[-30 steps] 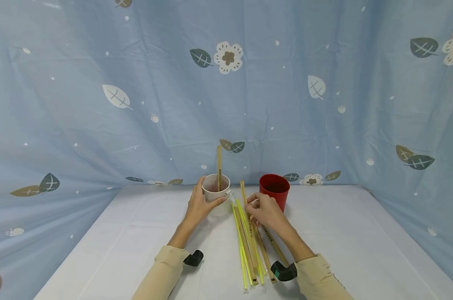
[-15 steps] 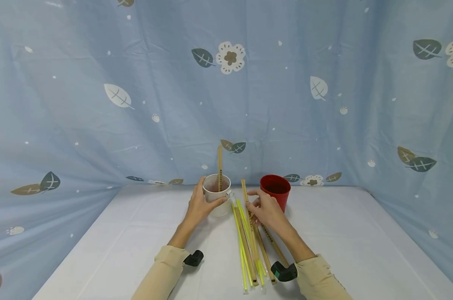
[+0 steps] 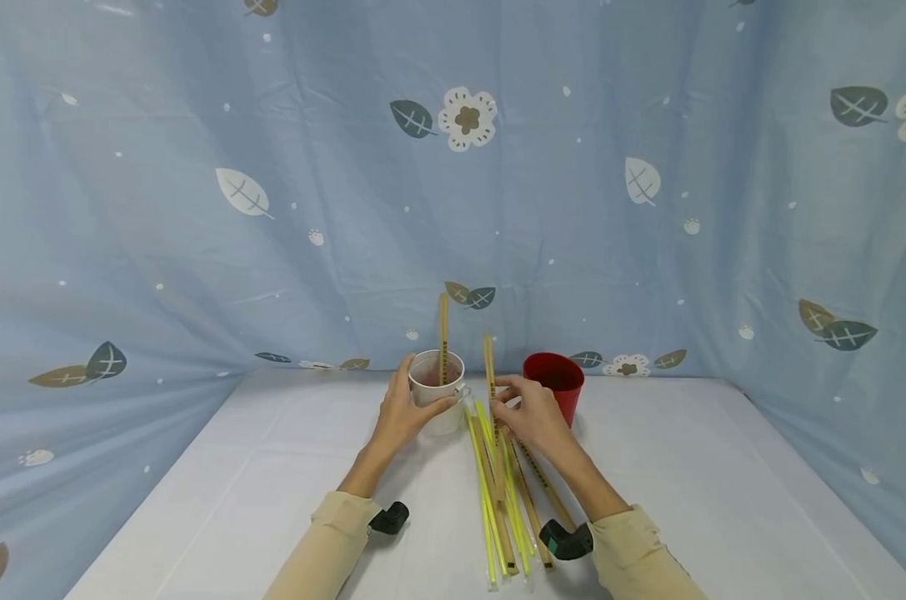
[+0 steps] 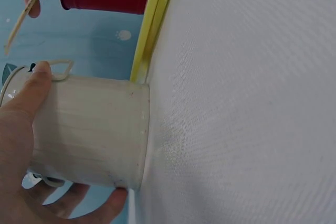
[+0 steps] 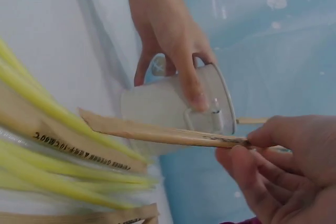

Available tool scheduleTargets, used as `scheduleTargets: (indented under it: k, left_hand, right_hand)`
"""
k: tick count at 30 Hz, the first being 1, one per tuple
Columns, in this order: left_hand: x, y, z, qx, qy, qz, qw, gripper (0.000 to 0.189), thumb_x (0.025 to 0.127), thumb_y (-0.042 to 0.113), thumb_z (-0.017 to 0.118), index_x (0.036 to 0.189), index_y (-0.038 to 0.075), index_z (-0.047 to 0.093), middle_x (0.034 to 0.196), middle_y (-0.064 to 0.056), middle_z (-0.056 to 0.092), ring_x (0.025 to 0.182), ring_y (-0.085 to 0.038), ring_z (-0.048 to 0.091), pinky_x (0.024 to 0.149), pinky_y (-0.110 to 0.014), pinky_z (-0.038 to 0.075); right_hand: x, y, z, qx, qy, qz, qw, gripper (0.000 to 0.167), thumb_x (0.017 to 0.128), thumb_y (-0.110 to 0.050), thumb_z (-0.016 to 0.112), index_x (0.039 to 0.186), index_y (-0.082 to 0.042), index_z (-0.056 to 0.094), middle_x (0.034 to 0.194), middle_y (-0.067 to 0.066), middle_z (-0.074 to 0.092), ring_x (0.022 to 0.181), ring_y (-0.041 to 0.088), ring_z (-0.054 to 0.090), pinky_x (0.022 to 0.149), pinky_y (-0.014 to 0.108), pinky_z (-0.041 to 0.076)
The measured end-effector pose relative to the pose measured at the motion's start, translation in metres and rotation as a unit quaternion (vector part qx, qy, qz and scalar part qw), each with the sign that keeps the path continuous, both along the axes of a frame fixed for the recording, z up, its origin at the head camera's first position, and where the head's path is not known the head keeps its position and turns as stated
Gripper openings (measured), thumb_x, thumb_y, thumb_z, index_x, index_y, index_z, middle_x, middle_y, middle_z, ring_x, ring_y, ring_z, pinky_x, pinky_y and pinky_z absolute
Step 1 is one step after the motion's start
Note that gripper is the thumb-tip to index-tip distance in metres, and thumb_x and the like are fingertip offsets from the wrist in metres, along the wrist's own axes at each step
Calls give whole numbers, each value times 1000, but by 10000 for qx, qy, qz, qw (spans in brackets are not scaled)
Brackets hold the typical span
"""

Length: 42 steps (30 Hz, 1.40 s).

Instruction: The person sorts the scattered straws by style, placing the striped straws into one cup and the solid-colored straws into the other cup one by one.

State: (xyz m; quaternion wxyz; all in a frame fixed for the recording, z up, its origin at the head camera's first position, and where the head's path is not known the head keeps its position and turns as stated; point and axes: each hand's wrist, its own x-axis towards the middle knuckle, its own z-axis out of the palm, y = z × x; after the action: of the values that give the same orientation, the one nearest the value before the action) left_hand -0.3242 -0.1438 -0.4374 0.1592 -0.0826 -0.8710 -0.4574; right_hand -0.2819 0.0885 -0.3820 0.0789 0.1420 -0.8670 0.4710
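My left hand (image 3: 402, 414) grips a small white metal bucket (image 4: 92, 129), thumb on the near side by its handle lug and fingers round the far side. One brown paper-wrapped straw (image 3: 443, 323) stands upright in that bucket. Between thumb and fingers, my right hand (image 3: 535, 417) pinches another paper-wrapped straw (image 5: 157, 131), which has black print and tilts upward just right of the bucket. Under it lies a loose pile of yellow straws (image 3: 486, 500) in clear sleeves and brown paper-wrapped straws (image 3: 544, 482). The right hand partly hides the pile's far end.
A red bucket (image 3: 570, 400) stands behind and right of my right hand, its inside dark. A white cloth (image 3: 670, 492) covers the table. Behind it hangs a blue curtain (image 3: 347, 208) with leaf and flower prints.
My right hand has lifted the pinched paper-wrapped straw off the pile, so its top stands higher and its lower end has risen. The left hand keeps its grip on the white bucket.
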Motion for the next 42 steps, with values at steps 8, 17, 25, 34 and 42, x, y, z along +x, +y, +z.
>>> scheduleTargets:
  k: [8,17,25,34,42]
  left_hand:
    - [0,-1,0,11,70,-23,10000,109,74,53,82,157,20,20,147,-18,39,126,-39,52,94,-59,48]
    - [1,-1,-1,13,124,15,9999,110,73,55,82,157,19,21,147,-18,41,125,-39,52,93,-57,48]
    - [0,-1,-1,19,186,-33,9998,109,74,55,81,157,18,21,146,-17,41,125,-38,52,92,-56,49]
    - [2,-1,1,52,130,-18,9999,108,75,52,82,157,17,21,146,-18,41,125,-40,52,93,-58,48]
    - [0,0,1,85,114,-48,9999,108,74,52,82,157,18,21,146,-18,41,126,-40,52,94,-59,47]
  right_hand:
    - [-1,-8,5,-292,270,-135,9991,17,93,-18,68,107,-9,70,93,8,72,66,20,70,53,30,56]
    - [-6,-12,12,-235,413,-240,9986,16,97,-21,62,109,-10,64,93,7,71,59,10,67,50,26,53]
    - [-11,-15,30,-8,607,-112,9981,22,100,-24,57,118,-11,59,99,10,72,59,10,68,51,27,55]
    - [-18,-21,43,-78,752,-97,9971,24,101,-28,55,120,-14,56,101,9,71,64,11,69,52,26,55]
    - [-22,-24,57,-252,829,-75,9962,24,102,-28,53,121,-14,54,102,10,70,72,24,73,54,31,57]
